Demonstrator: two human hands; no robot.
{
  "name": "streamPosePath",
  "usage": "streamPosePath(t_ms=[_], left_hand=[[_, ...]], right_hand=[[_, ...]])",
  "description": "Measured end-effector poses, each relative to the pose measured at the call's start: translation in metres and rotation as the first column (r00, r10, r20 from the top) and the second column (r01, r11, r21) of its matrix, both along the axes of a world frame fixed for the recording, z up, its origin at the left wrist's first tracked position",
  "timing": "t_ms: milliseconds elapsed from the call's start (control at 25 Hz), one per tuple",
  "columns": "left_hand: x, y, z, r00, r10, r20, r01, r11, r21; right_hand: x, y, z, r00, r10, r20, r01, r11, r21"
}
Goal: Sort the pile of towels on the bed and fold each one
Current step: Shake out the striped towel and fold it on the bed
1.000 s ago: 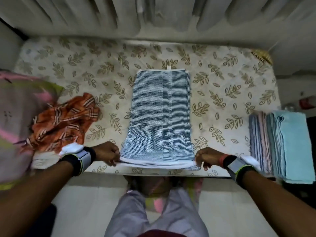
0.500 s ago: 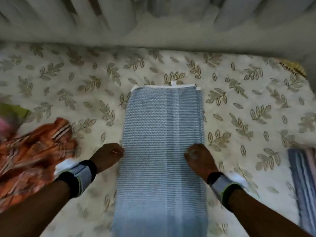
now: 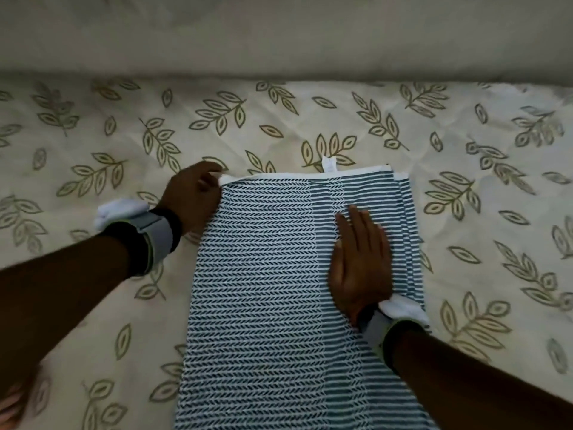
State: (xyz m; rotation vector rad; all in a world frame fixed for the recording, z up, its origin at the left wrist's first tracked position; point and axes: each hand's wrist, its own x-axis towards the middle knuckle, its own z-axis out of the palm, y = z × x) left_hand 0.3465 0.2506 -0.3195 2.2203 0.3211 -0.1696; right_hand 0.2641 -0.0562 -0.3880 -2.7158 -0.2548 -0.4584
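Observation:
A blue and white patterned towel [image 3: 263, 274], folded lengthwise, lies on the bed and runs from the middle of the view down past the bottom edge. A white hem with a small loop tag marks its far end. My left hand [image 3: 192, 197] pinches the far left corner of the towel at the white hem. Flat on the right part of the towel lies my right hand [image 3: 361, 262], fingers straight and pointing away from me. The towel's near end is out of view.
The bed [image 3: 310, 119] has a cream cover printed with leaf sprigs, bare to the left and right of the towel. A pale curtain or wall [image 3: 279, 32] rises behind the far edge. A blurred pink and orange patch [image 3: 12, 398] shows at the bottom left corner.
The view has closed in on the far end of the towel. My left hand moved up to the far left corner and took hold of it. My right hand moved onto the towel and now lies flat.

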Motion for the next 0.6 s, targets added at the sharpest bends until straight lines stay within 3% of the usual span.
streamPosePath(t_ms=[280,480,600], left_hand=[[0.013,-0.015,0.014,0.927,-0.366,-0.086,0.375,0.919,0.125],[0.01,0.001,0.006,0.92,-0.367,0.137,0.338,0.92,0.196],[0.02,0.022,0.008,0.89,-0.442,0.11,0.387,0.862,0.327]], right_hand=[[0.001,0.0,0.005,1.0,-0.005,-0.019,0.005,1.0,-0.016],[0.003,0.003,0.003,1.0,-0.014,-0.007,0.014,1.0,-0.009],[0.002,0.002,0.002,1.0,-0.021,0.007,0.021,1.0,-0.009]])
